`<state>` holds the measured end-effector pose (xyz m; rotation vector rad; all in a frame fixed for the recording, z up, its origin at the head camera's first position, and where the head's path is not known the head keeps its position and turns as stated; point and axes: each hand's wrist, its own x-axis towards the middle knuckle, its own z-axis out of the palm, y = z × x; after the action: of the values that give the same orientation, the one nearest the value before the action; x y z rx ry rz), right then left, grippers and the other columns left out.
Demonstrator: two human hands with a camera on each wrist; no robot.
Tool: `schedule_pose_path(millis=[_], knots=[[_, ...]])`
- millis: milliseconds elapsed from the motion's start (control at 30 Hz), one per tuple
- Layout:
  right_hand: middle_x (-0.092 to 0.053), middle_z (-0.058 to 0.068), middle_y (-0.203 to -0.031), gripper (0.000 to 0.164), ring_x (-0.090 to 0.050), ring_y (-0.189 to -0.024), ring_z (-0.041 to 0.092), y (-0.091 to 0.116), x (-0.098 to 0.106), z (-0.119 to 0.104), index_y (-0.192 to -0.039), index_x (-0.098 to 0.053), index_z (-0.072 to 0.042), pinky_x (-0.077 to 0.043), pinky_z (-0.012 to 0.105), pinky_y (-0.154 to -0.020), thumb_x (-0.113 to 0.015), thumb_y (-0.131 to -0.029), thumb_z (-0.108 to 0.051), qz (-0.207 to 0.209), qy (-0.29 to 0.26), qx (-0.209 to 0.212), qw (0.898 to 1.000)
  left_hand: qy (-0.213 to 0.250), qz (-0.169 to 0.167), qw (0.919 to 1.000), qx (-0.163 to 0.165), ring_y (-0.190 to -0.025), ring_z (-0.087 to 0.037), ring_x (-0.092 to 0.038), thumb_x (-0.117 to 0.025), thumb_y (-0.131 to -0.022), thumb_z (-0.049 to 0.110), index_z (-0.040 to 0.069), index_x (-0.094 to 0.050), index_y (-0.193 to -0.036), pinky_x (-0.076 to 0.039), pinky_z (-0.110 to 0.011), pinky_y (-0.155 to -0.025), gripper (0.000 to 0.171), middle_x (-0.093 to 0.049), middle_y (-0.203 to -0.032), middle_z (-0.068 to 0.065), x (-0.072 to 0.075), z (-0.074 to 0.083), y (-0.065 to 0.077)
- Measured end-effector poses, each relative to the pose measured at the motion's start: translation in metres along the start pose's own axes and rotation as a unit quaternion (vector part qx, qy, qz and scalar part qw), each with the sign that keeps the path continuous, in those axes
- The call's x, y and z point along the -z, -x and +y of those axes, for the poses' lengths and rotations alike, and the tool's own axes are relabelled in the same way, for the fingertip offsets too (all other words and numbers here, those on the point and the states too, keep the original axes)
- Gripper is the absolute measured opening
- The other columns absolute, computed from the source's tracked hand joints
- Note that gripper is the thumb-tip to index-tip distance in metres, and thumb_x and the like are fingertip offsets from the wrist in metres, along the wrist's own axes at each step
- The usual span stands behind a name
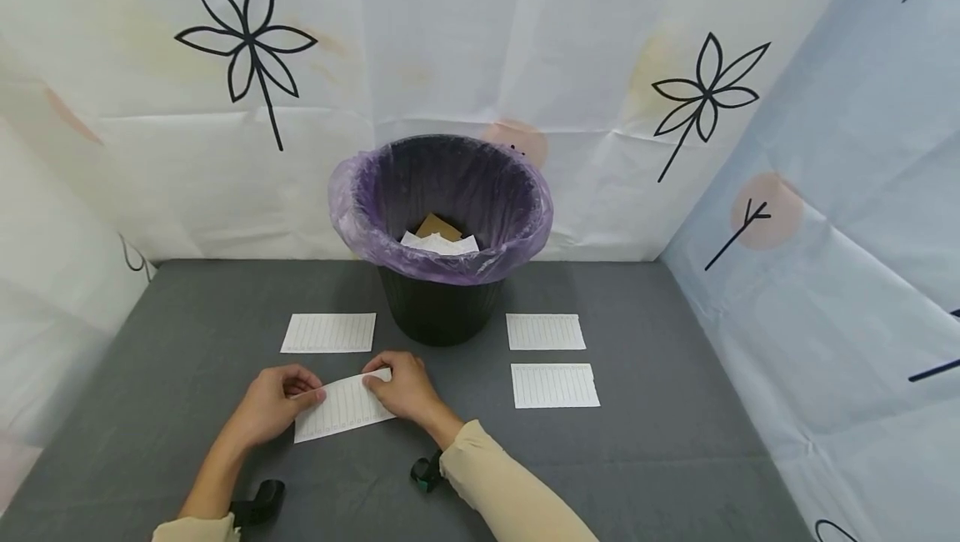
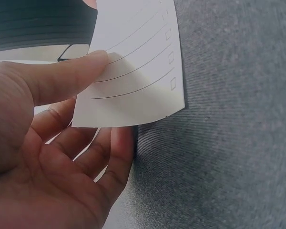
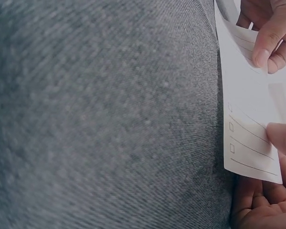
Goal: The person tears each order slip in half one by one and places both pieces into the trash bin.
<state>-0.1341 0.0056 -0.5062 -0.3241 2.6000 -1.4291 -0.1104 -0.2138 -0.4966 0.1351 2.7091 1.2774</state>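
A white checklist sheet (image 1: 347,405), printed with lines and small boxes, is held between both hands just above the grey table. My left hand (image 1: 273,404) pinches its left end, the thumb on top and the fingers underneath, as the left wrist view shows. At the far right corner, my right hand (image 1: 405,390) pinches the same sheet (image 3: 250,138). The paper bends slightly between the two grips. Behind it a similar sheet (image 1: 328,333) lies flat. Two more sheets, a farther one (image 1: 545,332) and a nearer one (image 1: 555,385), lie to the right.
A black bin (image 1: 442,313) lined with a purple plastic bag (image 1: 528,229) stands at the table's back middle. Inside are white paper (image 1: 442,245) and a brown piece (image 1: 438,227). Patterned cloth (image 1: 450,42) hangs behind and beside the grey table (image 1: 660,475).
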Motion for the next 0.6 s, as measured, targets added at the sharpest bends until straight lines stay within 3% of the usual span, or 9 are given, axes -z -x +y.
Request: schedule_pose_path(millis=[233, 600], knots=[[-0.067, -0.007, -0.084, 0.005, -0.047, -0.072, 0.005, -0.0002, 0.0009, -0.0006, -0.095, -0.077, -0.009, -0.038, 0.021, -0.064, -0.074, -0.091, -0.01, -0.007, -0.015, 0.011, 1.0, -0.002, 0.001, 1.0, -0.005, -0.071, -0.017, -0.058, -0.077, -0.089, 0.006, 0.0, -0.07, -0.091, -0.047, -0.027, -0.058, 0.009, -0.066, -0.081, -0.004, 0.0, 0.0019, 0.0023], [-0.063, -0.008, -0.079, 0.004, -0.045, -0.068, 0.003, -0.0001, 0.004, -0.0008, -0.094, -0.077, -0.008, -0.037, 0.021, -0.061, -0.075, -0.091, -0.009, -0.006, -0.037, 0.007, 0.999, 0.008, -0.001, 1.0, 0.001, -0.07, -0.017, -0.058, -0.076, -0.09, 0.006, -0.001, -0.07, -0.093, -0.046, -0.027, -0.058, 0.01, -0.066, -0.082, -0.005, -0.0005, 0.0034, 0.0028]])
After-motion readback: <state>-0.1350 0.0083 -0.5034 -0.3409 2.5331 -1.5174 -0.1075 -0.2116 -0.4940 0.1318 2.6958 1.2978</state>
